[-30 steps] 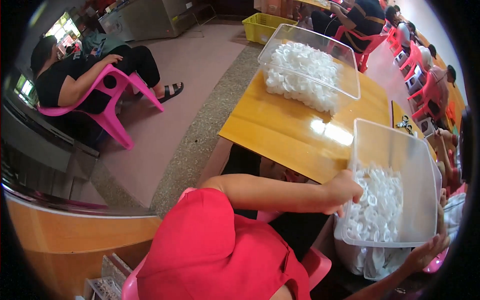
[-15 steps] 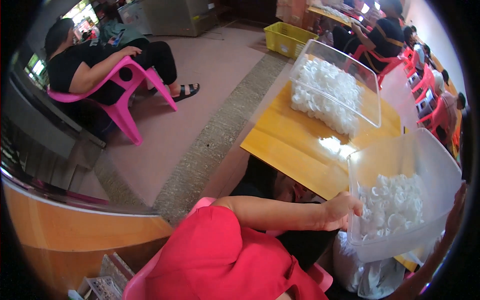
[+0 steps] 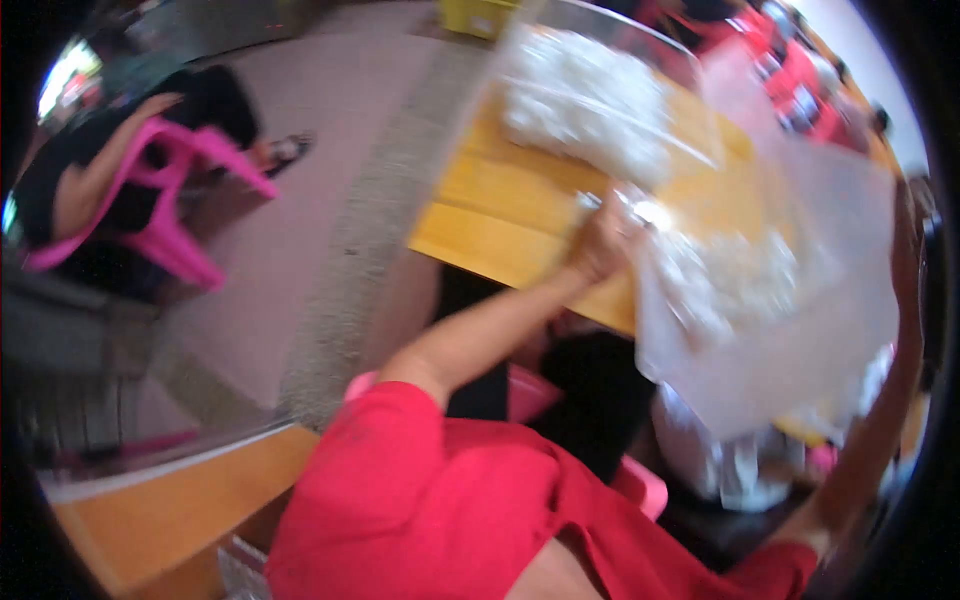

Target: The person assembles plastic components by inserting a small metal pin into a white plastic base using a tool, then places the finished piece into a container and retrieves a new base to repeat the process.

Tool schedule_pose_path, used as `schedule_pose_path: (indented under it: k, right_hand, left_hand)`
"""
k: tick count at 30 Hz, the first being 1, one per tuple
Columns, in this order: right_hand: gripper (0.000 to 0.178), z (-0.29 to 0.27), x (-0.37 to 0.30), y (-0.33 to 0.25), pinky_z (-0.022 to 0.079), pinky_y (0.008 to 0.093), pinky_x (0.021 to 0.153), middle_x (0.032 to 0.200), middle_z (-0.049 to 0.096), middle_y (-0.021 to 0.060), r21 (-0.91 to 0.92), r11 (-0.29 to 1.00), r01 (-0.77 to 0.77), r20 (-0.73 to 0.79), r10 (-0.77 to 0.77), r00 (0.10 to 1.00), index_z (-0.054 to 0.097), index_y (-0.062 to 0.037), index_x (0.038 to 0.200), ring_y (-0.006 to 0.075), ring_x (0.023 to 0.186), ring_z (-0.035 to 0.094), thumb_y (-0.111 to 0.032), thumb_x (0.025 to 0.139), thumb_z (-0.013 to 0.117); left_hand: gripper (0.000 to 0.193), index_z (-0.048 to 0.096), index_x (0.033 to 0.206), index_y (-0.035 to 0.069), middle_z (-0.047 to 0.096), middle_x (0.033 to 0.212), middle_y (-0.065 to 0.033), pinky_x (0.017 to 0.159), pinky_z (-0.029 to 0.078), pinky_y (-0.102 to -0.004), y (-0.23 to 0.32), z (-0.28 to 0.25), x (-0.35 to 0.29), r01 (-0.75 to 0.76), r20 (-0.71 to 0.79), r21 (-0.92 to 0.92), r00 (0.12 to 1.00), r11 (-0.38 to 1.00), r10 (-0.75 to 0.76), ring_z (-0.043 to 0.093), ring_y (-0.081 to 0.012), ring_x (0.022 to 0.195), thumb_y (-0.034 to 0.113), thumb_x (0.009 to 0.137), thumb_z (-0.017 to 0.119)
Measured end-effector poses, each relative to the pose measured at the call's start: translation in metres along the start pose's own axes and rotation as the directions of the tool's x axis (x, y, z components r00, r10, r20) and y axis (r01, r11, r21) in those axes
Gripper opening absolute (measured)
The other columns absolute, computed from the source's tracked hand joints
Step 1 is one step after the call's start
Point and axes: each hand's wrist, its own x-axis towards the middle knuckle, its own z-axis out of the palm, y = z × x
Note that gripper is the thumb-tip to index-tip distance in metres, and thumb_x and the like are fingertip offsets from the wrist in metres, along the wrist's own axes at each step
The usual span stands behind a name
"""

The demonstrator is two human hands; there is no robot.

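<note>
A large translucent plastic bin (image 3: pixel 850 310) is held up at the right, tilted, over the near right part of the yellow wooden table (image 3: pixel 480 200). Small white plastic pieces (image 3: pixel 720 280) lie heaped inside it. My left hand (image 3: pixel 605 240), smeared by motion, is closed at the bin's left rim. Along the bin's right side my right hand (image 3: pixel 906 205) grips it near the picture's dark edge, its fingers hardly visible. Just beyond, a clear plastic box (image 3: pixel 690 150) with a big pile of similar white pieces (image 3: pixel 585 105) stands on the table.
White plastic bags (image 3: pixel 700 440) stand below the bin. A seated person on a pink chair (image 3: pixel 165 185) is at the left. A yellow crate (image 3: pixel 478 16) sits on the floor at the back. Red chairs (image 3: pixel 790 75) line the far right.
The bin has risen and moved away from me, toward the box on the table, tilting as it goes. My left arm has stretched forward with it. The whole view has shifted.
</note>
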Motion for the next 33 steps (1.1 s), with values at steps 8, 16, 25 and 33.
schedule_pose_path:
  k: [8, 16, 25, 33]
  right_hand:
    - [0.034, 0.0, 0.027, -0.025, 0.039, 0.0274, 0.058, 0.06, 0.041, 0.008, 0.066, 0.987, 0.144, 0.103, -0.15, 0.983, 0.05, 0.0011, 0.066, 0.0167, 0.058, 0.045, -0.016, 0.095, 0.049]
    - [0.034, -0.001, 0.02, -0.003, 0.043, 0.0267, 0.059, 0.064, 0.047, 0.0074, 0.103, 0.984, 0.142, 0.173, -0.159, 0.972, 0.055, -0.0005, 0.07, 0.015, 0.061, 0.049, -0.02, 0.097, 0.045]
    - [0.027, 0.0, 0.026, -0.05, 0.042, 0.0289, 0.053, 0.06, 0.043, 0.0081, -0.022, 0.901, 0.434, -0.109, -0.434, 0.894, 0.053, -0.0018, 0.066, 0.0175, 0.057, 0.046, -0.01, 0.092, 0.053]
    - [0.028, -0.024, 0.048, -0.093, 0.038, 0.0337, 0.044, 0.044, 0.036, 0.0048, -0.073, 0.862, 0.502, -0.005, -0.504, 0.864, 0.039, -0.006, 0.049, 0.0195, 0.043, 0.04, -0.008, 0.073, 0.053]
  left_hand:
    - [0.067, 0.032, 0.134, -0.01, 0.036, 0.135, -0.0303, 0.108, 0.027, -0.043, -0.02, 0.017, 0.006, 0.092, -0.017, 0.172, 0.996, 0.981, -0.09, 0.036, -0.0422, 0.126, 0.035, 0.088, 0.053]
    - [0.067, 0.038, 0.129, -0.01, 0.033, 0.137, -0.0305, 0.108, 0.026, -0.0431, -0.019, 0.012, 0.013, 0.075, -0.083, 0.236, 0.995, 0.969, -0.057, 0.031, -0.0424, 0.13, 0.03, 0.08, 0.062]
    - [0.065, 0.042, 0.126, -0.007, 0.033, 0.135, -0.0307, 0.107, 0.023, -0.0552, -0.027, 0.02, 0.01, -0.104, -0.076, 0.523, 0.983, 0.846, 0.168, 0.024, -0.0521, 0.129, 0.015, 0.071, 0.069]
    - [0.053, 0.05, 0.12, -0.004, 0.037, 0.134, -0.026, 0.102, 0.026, -0.0577, -0.012, 0.024, 0.0, -0.253, 0.054, 0.653, 0.956, 0.714, 0.29, 0.028, -0.0472, 0.129, 0.014, 0.072, 0.062]
